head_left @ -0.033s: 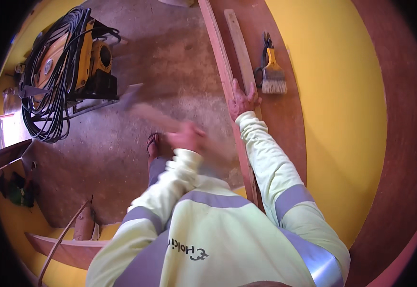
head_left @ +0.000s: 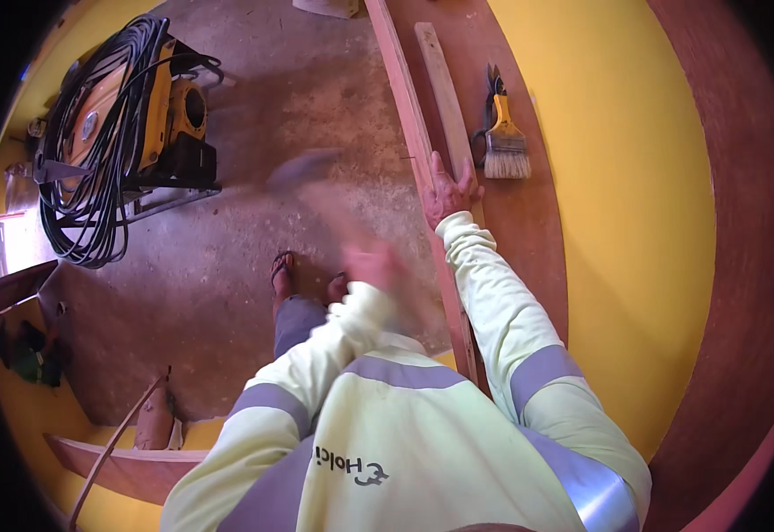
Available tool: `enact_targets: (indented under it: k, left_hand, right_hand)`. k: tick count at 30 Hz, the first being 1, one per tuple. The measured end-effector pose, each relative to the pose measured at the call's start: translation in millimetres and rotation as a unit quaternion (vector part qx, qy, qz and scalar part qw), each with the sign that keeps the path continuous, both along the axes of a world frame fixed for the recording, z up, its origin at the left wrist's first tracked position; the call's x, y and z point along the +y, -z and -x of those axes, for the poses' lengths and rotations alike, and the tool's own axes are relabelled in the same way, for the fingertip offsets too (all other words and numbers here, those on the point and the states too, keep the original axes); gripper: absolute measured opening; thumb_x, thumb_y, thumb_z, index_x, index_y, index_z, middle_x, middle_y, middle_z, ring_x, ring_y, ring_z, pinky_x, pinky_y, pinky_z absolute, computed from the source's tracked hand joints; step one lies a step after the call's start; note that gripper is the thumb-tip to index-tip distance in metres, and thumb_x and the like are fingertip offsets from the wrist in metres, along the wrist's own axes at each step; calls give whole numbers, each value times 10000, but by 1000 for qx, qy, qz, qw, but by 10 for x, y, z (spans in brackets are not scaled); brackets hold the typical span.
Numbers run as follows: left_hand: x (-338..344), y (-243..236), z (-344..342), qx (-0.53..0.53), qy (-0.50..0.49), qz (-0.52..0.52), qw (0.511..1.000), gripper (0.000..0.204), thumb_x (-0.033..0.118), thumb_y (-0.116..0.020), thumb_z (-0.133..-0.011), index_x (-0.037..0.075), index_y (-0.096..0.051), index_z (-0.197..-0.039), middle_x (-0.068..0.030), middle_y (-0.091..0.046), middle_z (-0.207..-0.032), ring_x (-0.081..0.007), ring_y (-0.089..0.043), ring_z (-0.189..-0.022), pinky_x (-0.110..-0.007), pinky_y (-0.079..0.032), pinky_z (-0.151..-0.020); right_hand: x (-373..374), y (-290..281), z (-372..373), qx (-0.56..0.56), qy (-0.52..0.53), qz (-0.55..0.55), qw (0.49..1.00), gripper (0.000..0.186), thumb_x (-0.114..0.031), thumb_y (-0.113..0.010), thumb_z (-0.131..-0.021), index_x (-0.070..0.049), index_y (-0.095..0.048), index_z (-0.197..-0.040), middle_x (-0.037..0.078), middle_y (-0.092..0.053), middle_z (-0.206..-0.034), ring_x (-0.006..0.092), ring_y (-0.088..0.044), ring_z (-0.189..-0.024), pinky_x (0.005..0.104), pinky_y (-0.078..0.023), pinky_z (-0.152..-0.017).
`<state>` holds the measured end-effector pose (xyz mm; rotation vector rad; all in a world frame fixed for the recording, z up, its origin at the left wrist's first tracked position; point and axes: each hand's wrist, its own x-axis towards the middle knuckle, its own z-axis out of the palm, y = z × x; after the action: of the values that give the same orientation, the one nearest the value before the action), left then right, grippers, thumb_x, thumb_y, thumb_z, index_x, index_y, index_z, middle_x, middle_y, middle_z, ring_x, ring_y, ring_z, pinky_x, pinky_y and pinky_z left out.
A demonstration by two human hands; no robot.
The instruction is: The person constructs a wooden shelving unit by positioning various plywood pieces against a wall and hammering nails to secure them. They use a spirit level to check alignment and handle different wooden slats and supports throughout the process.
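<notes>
My left hand (head_left: 374, 266) is closed around the wooden handle of a hammer (head_left: 333, 209). Both are smeared by motion, and the dark hammer head (head_left: 303, 168) is up to the left of a long timber board (head_left: 398, 84). A thin nail (head_left: 409, 158) sticks out of the board's left side, close to my right hand. My right hand (head_left: 451, 191) lies on the board with its fingers spread, also touching the lower end of a shorter wooden strip (head_left: 441, 80). To the right of that hand lie a paintbrush with a yellow handle (head_left: 506, 142) and dark-handled pliers (head_left: 492, 89).
A yellow machine (head_left: 158, 133) with coiled black cable (head_left: 94, 191) stands at the far left on the brown floor (head_left: 316, 97). A yellow wall (head_left: 626, 222) rises at the right. A brown bottle-like object (head_left: 154, 418) and a curved stick (head_left: 107, 457) are at lower left.
The hammer and my left hand have swung to the right, closer to the board. My right hand stays in place on the wood.
</notes>
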<state>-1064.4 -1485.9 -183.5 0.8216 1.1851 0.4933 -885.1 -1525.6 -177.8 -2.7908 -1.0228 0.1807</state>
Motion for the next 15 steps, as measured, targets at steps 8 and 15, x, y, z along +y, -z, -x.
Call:
enact_targets:
  k: [8, 15]
  left_hand:
    - [466, -619, 425, -31, -35, 31, 998, 121, 72, -580, -770, 26, -476, -729, -67, -521, -610, -190, -529, -455, -329, -478, -421]
    - [-210, 381, -161, -19, 290, 17, 957, 154, 152, -609, -786, 16, -538, -772, -111, -587, -625, -213, -577, -504, -376, -506, -475]
  right_hand:
    - [-157, 85, -30, 12, 7, 16, 1000, 685, -272, -568, -820, -260, -282, -1443, -9, -415, -1412, 319, -101, -1379, 707, -89, -998]
    - [-51, 146, -10, 13, -15, 10, 1000, 677, -299, -550, -827, -248, -279, -1446, -19, -468, -1372, 326, -113, -1374, 716, -84, -986]
